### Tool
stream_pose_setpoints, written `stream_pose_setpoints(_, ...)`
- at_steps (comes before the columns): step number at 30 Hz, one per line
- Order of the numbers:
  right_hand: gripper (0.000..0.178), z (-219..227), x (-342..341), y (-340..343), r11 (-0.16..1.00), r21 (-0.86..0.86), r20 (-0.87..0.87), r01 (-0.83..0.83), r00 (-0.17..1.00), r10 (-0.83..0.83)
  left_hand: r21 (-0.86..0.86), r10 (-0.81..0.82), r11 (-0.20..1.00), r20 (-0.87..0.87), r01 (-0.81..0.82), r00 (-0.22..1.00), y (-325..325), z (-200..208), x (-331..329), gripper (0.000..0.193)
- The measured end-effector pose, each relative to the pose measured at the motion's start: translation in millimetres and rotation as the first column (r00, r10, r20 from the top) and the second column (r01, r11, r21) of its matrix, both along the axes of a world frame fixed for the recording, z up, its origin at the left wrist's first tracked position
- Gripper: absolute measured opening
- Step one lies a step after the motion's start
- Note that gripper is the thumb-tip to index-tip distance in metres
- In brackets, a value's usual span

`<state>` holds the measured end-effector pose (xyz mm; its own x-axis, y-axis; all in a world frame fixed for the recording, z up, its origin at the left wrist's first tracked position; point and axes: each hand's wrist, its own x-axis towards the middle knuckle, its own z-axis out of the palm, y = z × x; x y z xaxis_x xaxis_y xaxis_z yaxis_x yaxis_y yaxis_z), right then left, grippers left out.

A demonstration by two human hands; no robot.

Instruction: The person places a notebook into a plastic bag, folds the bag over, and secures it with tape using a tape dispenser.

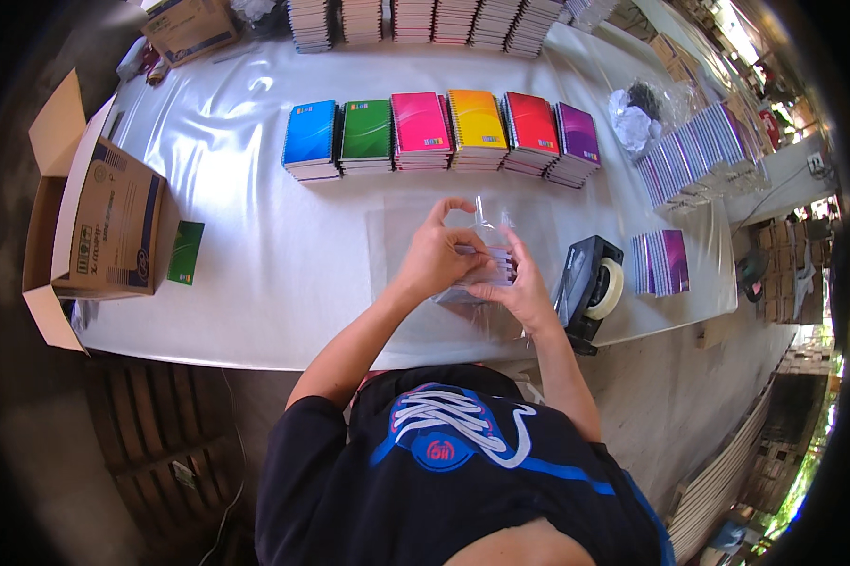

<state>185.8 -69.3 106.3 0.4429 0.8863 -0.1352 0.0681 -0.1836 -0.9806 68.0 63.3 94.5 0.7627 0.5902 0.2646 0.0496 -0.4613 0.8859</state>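
My left hand (434,253) is closed at the near middle of the table, its fingers curled and pinching at a clear plastic bag (482,213). Opposite it, my right hand (527,294) grips the side of a small stack of notebooks (497,272) wrapped in the same plastic. Only the stack's pale striped edges show between the hands; its cover is hidden. Flat clear plastic sheets (387,245) lie under and around the hands. A black tape dispenser (587,283) with a roll of clear tape stands just right of my right hand.
Beyond the hands stands a row of spiral notebook piles (423,123) in several colours. More notebook stacks (415,21) line the far edge. Wrapped notebooks (698,156) and a purple bundle (662,262) lie right. An open carton (114,222) and a green notebook cover (186,253) are left.
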Motion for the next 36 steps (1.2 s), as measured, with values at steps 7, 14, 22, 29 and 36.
stream_pose_setpoints(7, 0.035, 0, 23, 12, 0.984, -0.174, -0.184, -0.042, 0.983, 0.009, -0.295, 0.164, 0.944, 0.032, -0.148, 0.986, -1, 6, 3, 0.081)
stream_pose_setpoints(14, 0.019, -15, 24, 10, 0.998, -0.064, -0.057, 0.023, 0.998, -0.026, -0.572, -0.144, 0.82, -0.169, 0.022, 0.975, 5, -4, -21, 0.028)
stream_pose_setpoints(22, 0.016, 12, -8, 8, 0.989, 0.133, 0.58, 0.058, 0.805, -0.125, 0.319, -0.004, 0.947, -0.102, 0.037, 0.995, 0, 7, -15, 0.013)
stream_pose_setpoints(29, 0.013, 17, -9, 3, 0.995, 0.079, 0.825, 0.06, 0.557, -0.099, 0.19, -0.117, 0.966, -0.292, 0.178, 0.949, -15, 45, -39, 0.113)
stream_pose_setpoints(36, 0.01, 39, -44, -31, 0.984, -0.174, 0.958, -0.04, 0.223, 0.178, 0.552, -0.043, 0.812, -0.271, 0.191, 0.962, -30, 6, -52, 0.052)
